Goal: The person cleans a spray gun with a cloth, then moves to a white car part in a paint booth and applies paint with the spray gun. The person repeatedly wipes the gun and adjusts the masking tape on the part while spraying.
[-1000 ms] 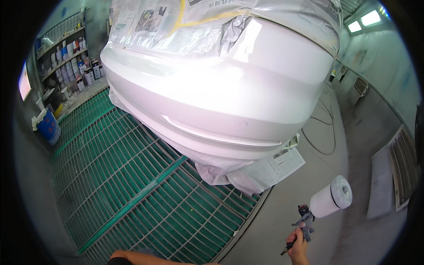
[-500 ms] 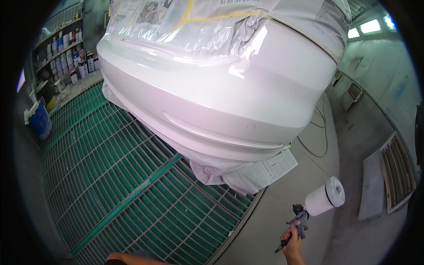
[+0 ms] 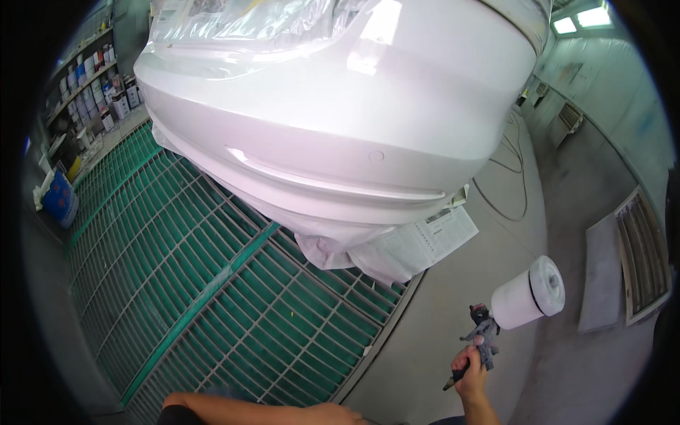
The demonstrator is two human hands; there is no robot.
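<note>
My right hand point(image 3: 467, 372) grips a spray gun point(image 3: 480, 333) with a white cup point(image 3: 523, 297) attached, held at the lower right over the grey floor. My left forearm crosses the bottom edge; my left hand point(image 3: 329, 414) is partly visible there, fingers hidden. Above both hands is a glossy white car bumper point(image 3: 326, 120), with plastic sheeting and newspaper point(image 3: 234, 32) masking the upper part. Crumpled paper point(image 3: 418, 244) hangs below its lower edge.
A green floor grating point(image 3: 177, 297) spans the lower left. Shelves of cans point(image 3: 88, 88) and a blue bucket point(image 3: 58, 198) stand far left. A hose point(image 3: 510, 212) lies right of the bumper. A framed vent point(image 3: 641, 258) and grey panel point(image 3: 598, 276) are along the right wall.
The bumper sits higher in the picture, as the view has shifted. My left forearm and hand show more at the bottom; the spray gun is slightly higher in view, still in my right hand.
</note>
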